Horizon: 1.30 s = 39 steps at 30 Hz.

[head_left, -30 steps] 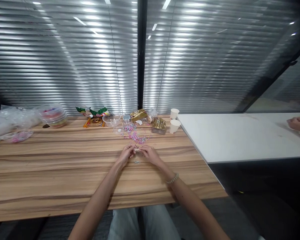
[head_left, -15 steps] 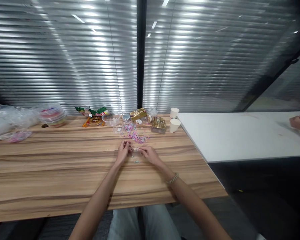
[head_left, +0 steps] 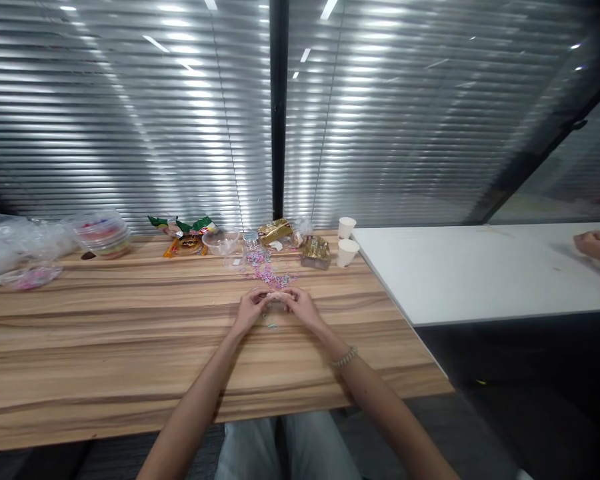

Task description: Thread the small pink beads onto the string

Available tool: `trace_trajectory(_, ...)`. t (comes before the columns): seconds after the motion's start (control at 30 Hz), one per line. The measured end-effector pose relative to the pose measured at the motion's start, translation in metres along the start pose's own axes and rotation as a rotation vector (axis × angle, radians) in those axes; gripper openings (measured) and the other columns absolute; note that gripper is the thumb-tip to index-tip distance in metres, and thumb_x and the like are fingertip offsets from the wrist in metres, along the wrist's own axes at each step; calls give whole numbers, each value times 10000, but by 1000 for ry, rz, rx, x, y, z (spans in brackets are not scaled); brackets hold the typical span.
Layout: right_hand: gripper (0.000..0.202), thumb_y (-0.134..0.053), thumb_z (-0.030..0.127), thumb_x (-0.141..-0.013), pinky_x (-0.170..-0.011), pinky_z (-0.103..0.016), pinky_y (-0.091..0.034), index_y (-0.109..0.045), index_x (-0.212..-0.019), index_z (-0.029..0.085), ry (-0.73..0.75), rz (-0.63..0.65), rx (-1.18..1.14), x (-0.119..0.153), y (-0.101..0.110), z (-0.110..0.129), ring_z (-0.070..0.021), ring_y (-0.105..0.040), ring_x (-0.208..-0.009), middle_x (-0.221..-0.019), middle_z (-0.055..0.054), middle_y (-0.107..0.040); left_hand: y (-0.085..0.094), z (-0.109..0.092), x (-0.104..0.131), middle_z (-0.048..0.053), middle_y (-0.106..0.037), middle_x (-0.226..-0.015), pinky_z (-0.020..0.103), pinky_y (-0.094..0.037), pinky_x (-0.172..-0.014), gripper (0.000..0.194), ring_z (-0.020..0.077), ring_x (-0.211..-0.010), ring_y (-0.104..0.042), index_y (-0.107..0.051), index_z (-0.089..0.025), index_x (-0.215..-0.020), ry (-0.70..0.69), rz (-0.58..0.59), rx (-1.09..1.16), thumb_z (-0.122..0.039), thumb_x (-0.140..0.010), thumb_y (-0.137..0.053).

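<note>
My left hand [head_left: 253,307] and my right hand [head_left: 299,305] meet over the wooden table, fingers pinched. Between them is a small pale pink, elongated piece [head_left: 279,295], held at both ends; its material is too small to make out. Just beyond the fingers lies a loose scatter of tiny pink, purple and whitish bits [head_left: 275,275]. A few pale green bits [head_left: 273,326] rest on the table nearer to me, below the hands. A small clear jar [head_left: 251,240] stands behind the scatter.
Along the back are a clear bowl [head_left: 221,243], green and orange snack packets [head_left: 185,245], gold wrappers [head_left: 316,251] and two paper cups [head_left: 347,253]. Stacked tubs [head_left: 103,233] and plastic bags [head_left: 25,241] lie at left. Another person's hand [head_left: 597,247] is over the white table [head_left: 480,273] at right.
My left hand has moved right, closer to my right hand. Its fingers now pinch the pale pink piece, which shows more fully between both hands.
</note>
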State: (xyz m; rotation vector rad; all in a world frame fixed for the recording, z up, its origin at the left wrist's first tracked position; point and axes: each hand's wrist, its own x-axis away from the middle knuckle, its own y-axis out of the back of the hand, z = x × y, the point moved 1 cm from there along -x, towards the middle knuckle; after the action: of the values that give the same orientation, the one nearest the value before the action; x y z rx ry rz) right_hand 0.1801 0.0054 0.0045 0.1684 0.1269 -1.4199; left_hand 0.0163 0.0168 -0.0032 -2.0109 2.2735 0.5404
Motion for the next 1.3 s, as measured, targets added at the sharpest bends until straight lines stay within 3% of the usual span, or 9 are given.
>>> trace_trajectory(0.2, 378, -652, 514, -657, -491, -221, -388, -594, -751, 153, -138, -69, -259, -2, 3, -1, -105, -496, -506, -566, 10, -554, 4, 4, -3, 98, -694, -954, 343, -505, -783, 320, 222, -862, -642, -677, -159, -887, 34, -89, 76, -386, -661, -681)
trace_trajectory(0.4, 366, -716, 435, -614, -578, -245, -445, -619, -815, 146, -125, -87, -305, -2, 4, 2, -108, -534, -573, -667, -12, -610, 3, 4, -2, 114, -689, -998, 351, -519, -747, 434, 230, -847, -646, -663, -149, -985, 101, -61, 113, -391, -628, -711)
trace_trajectory(0.97, 305, -738, 330, -590, -687, -300, -496, -630, -828, 174, -94, -120, -297, -4, 7, 1, -158, -609, -702, -789, -35, -666, 4, 6, -4, 83, -705, -832, 308, -504, -680, 331, 202, -738, -639, -675, -144, -815, 102, -116, 87, -405, -614, -705)
trace_trajectory(1.3, 304, -750, 298, -563, -711, -312, -499, -632, -814, 172, -103, -136, -284, -6, 8, -1, -169, -614, -743, -812, -39, -671, 5, 9, -2, 21, -631, -593, 227, -411, -494, 289, 135, -534, -557, -647, -131, -675, 151, -66, 32, -419, -660, -668)
